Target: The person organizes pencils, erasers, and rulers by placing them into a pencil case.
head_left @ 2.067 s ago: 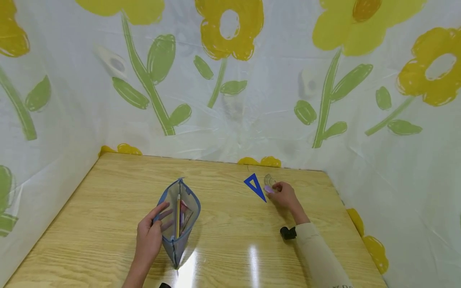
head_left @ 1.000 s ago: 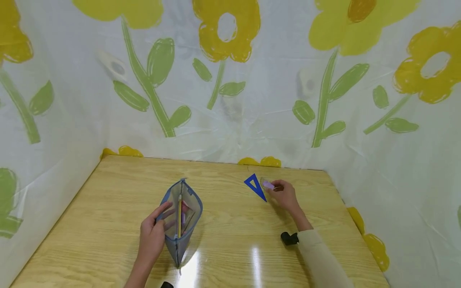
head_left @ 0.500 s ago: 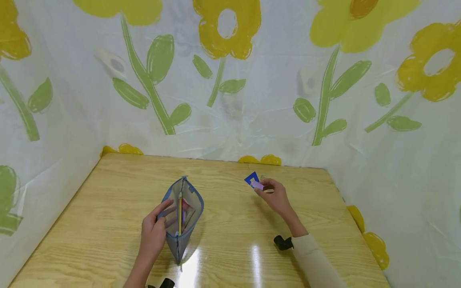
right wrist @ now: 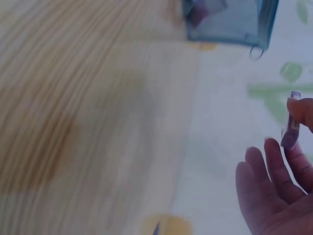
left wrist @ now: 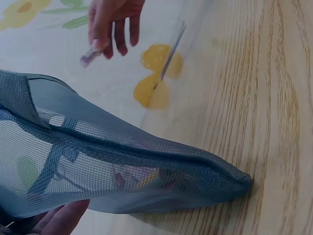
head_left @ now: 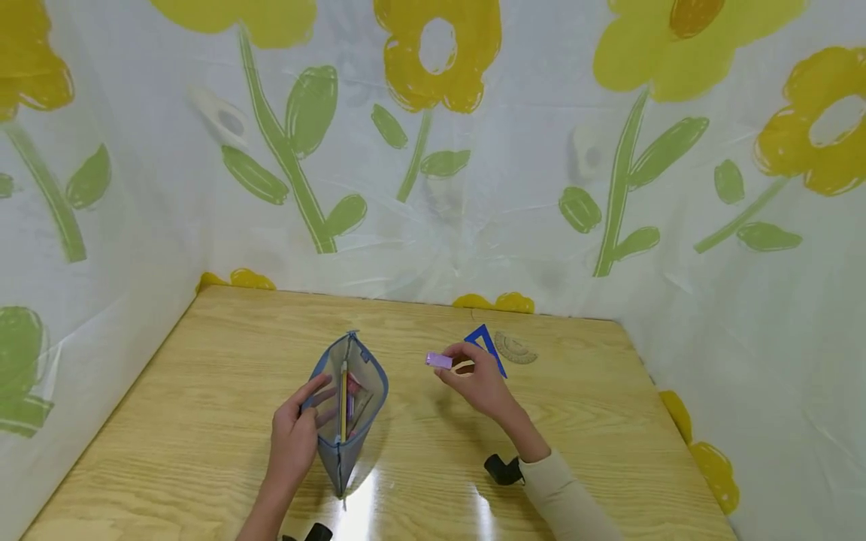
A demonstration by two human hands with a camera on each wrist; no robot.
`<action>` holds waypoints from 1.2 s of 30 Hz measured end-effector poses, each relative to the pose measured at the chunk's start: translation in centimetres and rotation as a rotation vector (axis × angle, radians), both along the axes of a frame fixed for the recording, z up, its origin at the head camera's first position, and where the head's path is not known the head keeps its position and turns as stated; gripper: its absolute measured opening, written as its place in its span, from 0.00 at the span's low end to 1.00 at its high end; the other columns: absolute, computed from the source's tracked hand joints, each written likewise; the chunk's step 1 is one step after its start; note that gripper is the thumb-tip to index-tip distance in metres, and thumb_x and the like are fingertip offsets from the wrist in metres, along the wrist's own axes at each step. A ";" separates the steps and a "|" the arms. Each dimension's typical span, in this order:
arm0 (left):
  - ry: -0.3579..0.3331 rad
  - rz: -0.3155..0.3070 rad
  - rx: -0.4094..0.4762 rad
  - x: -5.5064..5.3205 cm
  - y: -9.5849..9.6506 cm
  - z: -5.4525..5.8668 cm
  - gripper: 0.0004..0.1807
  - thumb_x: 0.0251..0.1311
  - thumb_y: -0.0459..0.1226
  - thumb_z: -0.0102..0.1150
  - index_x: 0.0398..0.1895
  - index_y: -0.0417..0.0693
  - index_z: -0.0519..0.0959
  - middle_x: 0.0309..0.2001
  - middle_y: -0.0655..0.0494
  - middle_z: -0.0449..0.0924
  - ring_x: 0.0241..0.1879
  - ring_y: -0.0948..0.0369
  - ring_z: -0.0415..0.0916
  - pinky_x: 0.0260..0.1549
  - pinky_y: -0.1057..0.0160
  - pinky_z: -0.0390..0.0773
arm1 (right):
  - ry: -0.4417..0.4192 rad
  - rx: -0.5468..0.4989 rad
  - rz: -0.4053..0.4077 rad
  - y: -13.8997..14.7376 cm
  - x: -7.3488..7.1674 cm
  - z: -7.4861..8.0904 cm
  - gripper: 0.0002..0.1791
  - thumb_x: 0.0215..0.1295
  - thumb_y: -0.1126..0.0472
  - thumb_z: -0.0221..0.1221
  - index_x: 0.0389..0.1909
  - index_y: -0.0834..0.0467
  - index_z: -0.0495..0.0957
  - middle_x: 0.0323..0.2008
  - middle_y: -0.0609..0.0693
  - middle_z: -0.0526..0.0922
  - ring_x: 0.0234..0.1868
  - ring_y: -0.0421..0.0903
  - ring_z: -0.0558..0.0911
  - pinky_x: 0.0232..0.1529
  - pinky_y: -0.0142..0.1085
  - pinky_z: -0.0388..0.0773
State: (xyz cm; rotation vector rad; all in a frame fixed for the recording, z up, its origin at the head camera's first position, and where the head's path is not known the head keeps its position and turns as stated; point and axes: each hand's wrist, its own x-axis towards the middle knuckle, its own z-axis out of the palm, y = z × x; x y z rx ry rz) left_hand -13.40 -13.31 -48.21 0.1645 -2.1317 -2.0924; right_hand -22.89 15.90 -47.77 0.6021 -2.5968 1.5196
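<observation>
Head view: your right hand [head_left: 479,382] pinches a lilac block [head_left: 438,361], midway between the open mesh pouch [head_left: 338,462] and the blue set square [head_left: 491,349]; your left hand [head_left: 294,436] grips the pouch's side. Left wrist: the block is blurred, apart from the pouch. Right wrist: you pinch it, apparently near one end.

My pouch [head_left: 369,383]: blue-grey mesh w/ darker blue trim; pencil [head_left: 343,402] yellow w/ dk stripe, my small block [head_left: 438,361] lilac. Set sq [head_left: 493,349] solid bright blue; protractor [head_left: 516,349] see-thru w/ dk markings. Tabletop [head_left: 203,398] lt yellowish-brown, wavy wood grain. Wall sheet [head_left: 501,188] white, printed w/ yellow & mustard flowers [head_left: 404,49], grn stems [head_left: 272,131] & grn leaves [head_left: 311,113]. My sleeve's [head_left: 564,492] cream, wrist cam [head_left: 502,469] blk
</observation>
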 end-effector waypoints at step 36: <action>0.018 0.005 0.059 0.1 0.2 -0.2 0.31 0.65 0.21 0.28 0.70 0.28 0.67 0.68 0.34 0.70 0.55 0.68 0.79 0.51 0.67 0.85 | 0.148 0.322 0.287 -8.7 3.9 4.5 0.11 0.64 0.56 0.69 0.44 0.49 0.79 0.52 0.45 0.78 0.54 0.42 0.78 0.59 0.36 0.80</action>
